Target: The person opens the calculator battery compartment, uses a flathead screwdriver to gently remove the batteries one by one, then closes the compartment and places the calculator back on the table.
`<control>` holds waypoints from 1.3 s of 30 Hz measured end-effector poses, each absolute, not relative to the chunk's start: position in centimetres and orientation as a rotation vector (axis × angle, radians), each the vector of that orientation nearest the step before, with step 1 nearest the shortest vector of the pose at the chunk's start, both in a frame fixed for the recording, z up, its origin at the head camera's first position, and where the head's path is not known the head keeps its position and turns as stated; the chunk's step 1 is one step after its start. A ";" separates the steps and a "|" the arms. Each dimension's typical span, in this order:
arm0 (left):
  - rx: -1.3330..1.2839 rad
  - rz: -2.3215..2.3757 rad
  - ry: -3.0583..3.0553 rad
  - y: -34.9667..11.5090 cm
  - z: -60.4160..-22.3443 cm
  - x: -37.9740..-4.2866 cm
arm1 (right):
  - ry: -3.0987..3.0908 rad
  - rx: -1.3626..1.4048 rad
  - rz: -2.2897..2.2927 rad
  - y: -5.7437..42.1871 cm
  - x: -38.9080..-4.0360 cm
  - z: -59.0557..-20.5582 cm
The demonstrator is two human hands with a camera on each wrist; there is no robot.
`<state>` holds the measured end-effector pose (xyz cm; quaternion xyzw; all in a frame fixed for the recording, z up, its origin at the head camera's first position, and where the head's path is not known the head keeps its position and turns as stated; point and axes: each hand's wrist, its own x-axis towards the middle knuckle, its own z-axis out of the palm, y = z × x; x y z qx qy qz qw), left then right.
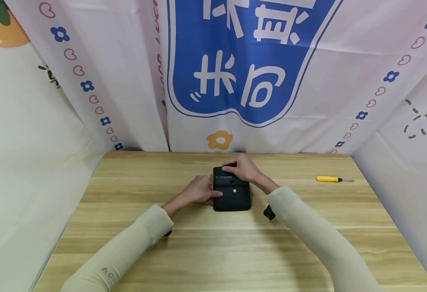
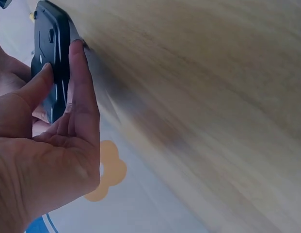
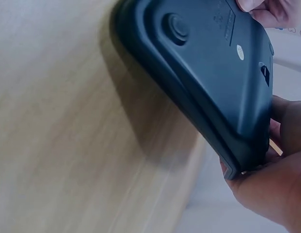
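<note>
A black calculator (image 1: 231, 198) is held with its back side up over the middle of the table. Its back shows a small white round sticker, a latch slot and a round foot (image 3: 176, 28). My left hand (image 1: 201, 189) pinches its left edge, thumb (image 2: 41, 82) on the back and fingers along the other face. At the far end, my right hand (image 1: 244, 168) grips the edge near the right corner. In the right wrist view the calculator tilts above the wood and casts a shadow. Its front face is hidden.
A screwdriver with a yellow handle (image 1: 327, 179) lies at the right of the wooden table (image 1: 213, 251). Behind the table hangs a printed white and blue cloth (image 1: 235, 109); white cloth also covers both sides. Dark wrist gear (image 1: 269, 213) shows under the right sleeve.
</note>
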<state>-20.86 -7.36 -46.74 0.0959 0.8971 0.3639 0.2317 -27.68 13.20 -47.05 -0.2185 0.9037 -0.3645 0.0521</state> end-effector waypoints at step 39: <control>0.314 0.714 2.549 -7.6 -47.4 -21.1 | 2.702 -0.703 -1.055 13.6 -28.2 -49.4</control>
